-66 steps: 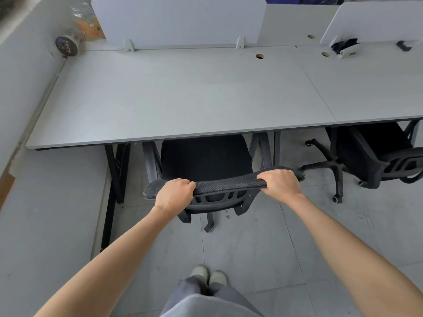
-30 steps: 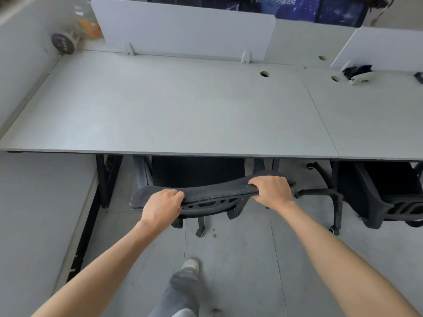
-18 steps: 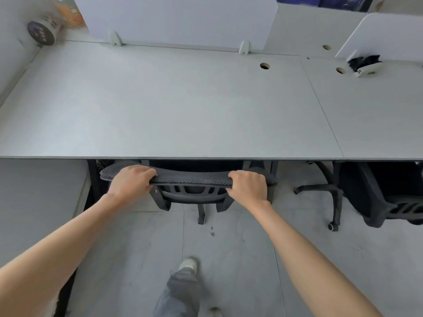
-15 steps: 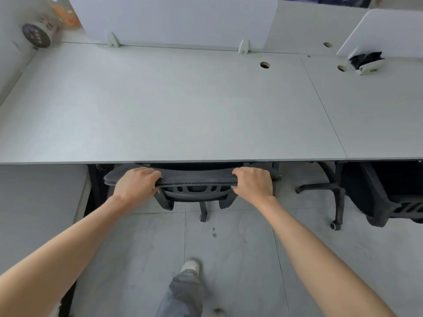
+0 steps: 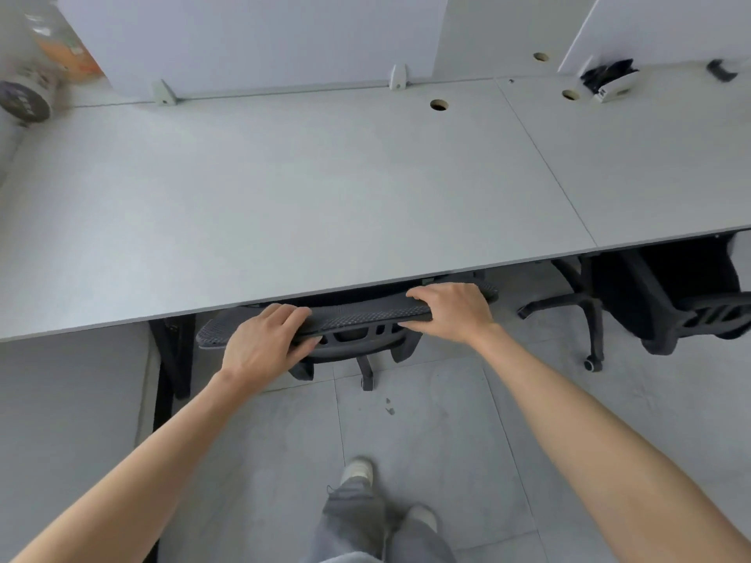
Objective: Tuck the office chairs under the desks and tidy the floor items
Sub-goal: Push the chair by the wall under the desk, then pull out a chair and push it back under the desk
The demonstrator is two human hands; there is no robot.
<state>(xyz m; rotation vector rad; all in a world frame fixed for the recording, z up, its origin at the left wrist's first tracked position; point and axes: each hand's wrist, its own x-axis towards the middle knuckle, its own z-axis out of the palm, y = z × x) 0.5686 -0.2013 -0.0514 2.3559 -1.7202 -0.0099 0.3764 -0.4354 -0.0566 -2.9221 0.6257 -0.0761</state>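
**Two hands on one chair at the table edge**

Two black office chairs are in view. The nearer chair [image 5: 357, 319] sits with its seat under the grey table [image 5: 284, 188], only the mesh top of its backrest and part of its base showing past the front edge. The left hand [image 5: 264, 343] lies over the left part of that backrest top, fingers loosely curled on the mesh with the thumb underneath. The right hand [image 5: 451, 310] wraps the right part of the same edge. The two hands are set apart, both in contact with the backrest.

The second chair [image 5: 682, 302] stands to the right, under the adjoining tabletop [image 5: 650, 164], one wheeled leg reaching out onto the floor [image 5: 426, 420].

Two white divider panels stand at the back, one [image 5: 252, 38] on the left and one [image 5: 666, 26] on the right. Three round cable holes show in the tabletops. At far left sit a blurred bottle with an orange label [image 5: 65, 46] and a dark-lidded container [image 5: 24, 99]. Two shoes are visible below, the forward one [image 5: 357, 471] on the tiles.
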